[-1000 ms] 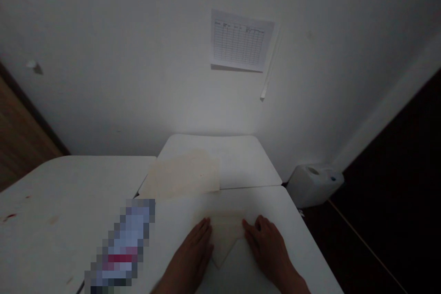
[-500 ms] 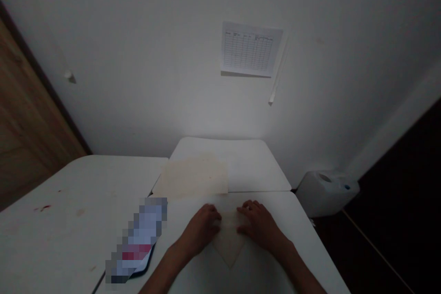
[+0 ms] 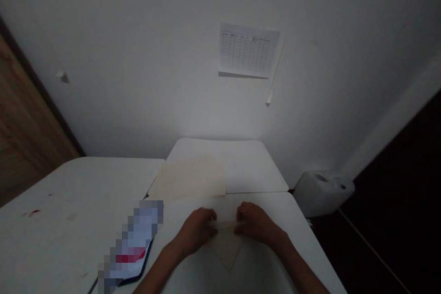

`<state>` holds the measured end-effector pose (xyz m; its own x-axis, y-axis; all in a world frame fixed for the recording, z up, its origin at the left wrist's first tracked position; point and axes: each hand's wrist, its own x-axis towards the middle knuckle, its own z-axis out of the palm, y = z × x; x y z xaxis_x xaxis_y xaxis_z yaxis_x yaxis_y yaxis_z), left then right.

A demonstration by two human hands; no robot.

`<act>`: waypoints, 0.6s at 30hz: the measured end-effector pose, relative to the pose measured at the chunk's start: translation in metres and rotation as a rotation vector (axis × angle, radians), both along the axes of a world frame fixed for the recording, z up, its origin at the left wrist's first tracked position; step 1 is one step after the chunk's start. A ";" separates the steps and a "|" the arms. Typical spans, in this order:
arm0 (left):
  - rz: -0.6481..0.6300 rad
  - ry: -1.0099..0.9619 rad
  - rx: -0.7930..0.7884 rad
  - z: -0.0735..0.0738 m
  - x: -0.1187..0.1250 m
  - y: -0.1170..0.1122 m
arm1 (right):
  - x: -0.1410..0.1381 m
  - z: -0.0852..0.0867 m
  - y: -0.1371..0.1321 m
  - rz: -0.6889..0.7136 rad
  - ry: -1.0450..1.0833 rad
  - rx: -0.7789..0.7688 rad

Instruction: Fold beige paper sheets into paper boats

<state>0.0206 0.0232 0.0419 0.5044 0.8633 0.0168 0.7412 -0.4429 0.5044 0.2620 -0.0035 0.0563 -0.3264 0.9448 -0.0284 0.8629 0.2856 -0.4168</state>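
A thin, pale, see-through sheet [image 3: 227,247] lies on the white table in front of me, one pointed corner towards me. Its far edge is straight, and looks folded or rolled over. At the left end of that edge, my left hand [image 3: 197,228] is closed in a pinch, thumb and curled fingers on the sheet. My right hand [image 3: 257,224] pinches the right end the same way, its other fingers curled above. Farther off, to the left, lies a stack or layer of larger cream sheets [image 3: 189,178]; neither hand touches it.
A phone [image 3: 138,243], its screen blurred out, lies on the left of the white table [image 3: 275,257]. Another white table [image 3: 113,183] with red stains adjoins on the left. A printed chart [image 3: 248,50] hangs on the wall. Beyond the right edge stands a white plastic container [image 3: 320,195].
Both hands have drawn a little towards me, bringing the sheet's far edge nearer. The near corner still points at me. The view has shifted slightly.
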 end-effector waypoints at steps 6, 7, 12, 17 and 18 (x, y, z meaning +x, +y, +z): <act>-0.049 -0.031 0.010 0.010 0.003 -0.012 | 0.002 -0.004 -0.006 0.008 0.049 -0.012; -0.059 -0.038 0.019 0.011 0.004 -0.013 | 0.002 -0.005 -0.007 0.007 0.056 0.002; -0.076 -0.039 0.075 0.011 0.004 -0.018 | -0.001 -0.004 -0.011 -0.003 0.075 0.078; -0.086 -0.036 0.175 0.020 0.003 -0.012 | -0.003 0.008 -0.012 -0.043 0.116 0.202; -0.092 -0.036 0.208 0.024 0.003 -0.010 | -0.003 0.011 -0.013 -0.055 0.126 0.247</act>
